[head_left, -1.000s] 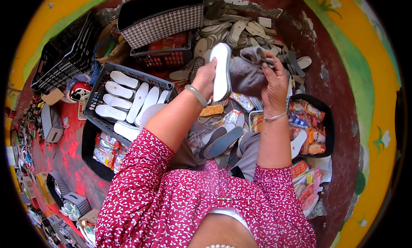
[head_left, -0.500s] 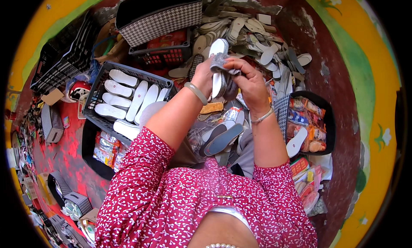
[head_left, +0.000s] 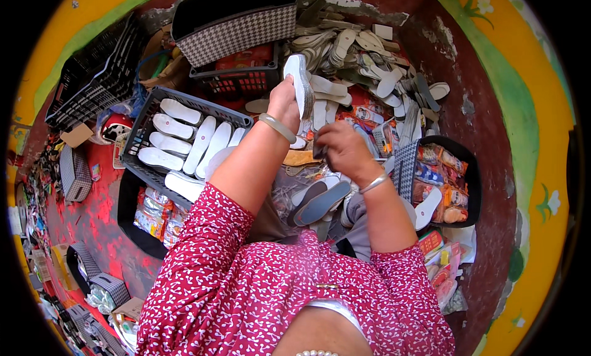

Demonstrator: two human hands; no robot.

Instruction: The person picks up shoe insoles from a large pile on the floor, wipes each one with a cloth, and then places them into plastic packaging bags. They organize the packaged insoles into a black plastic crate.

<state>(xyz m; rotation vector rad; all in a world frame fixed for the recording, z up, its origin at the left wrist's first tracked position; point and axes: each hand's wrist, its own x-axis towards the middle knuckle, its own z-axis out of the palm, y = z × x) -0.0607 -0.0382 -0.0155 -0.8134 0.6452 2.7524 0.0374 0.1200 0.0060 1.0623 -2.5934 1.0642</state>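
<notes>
Upright in my left hand [head_left: 286,103] is a small stack of white insoles [head_left: 298,79], gripped at its lower part with the white face showing. Lower and to the right, my right hand [head_left: 345,148] has its fingers curled around a dark grey cloth [head_left: 319,151], only a bit of which shows. The two hands are apart. Beneath them, near my lap, lie grey-blue insoles [head_left: 323,202] on clear plastic and a yellowish insole [head_left: 301,157].
A dark crate [head_left: 141,125] with white insoles stands at left. Beyond are a heap of insoles [head_left: 388,82] and a checked bin [head_left: 243,32]. At right, another bin [head_left: 404,168] holds colourful packets, with a single white insole [head_left: 428,208] beside it.
The grey cloth was wrapped on the insoles between both hands; now it is off them. My right hand has dropped down with it, while my left hand has shifted slightly left with the stack.
</notes>
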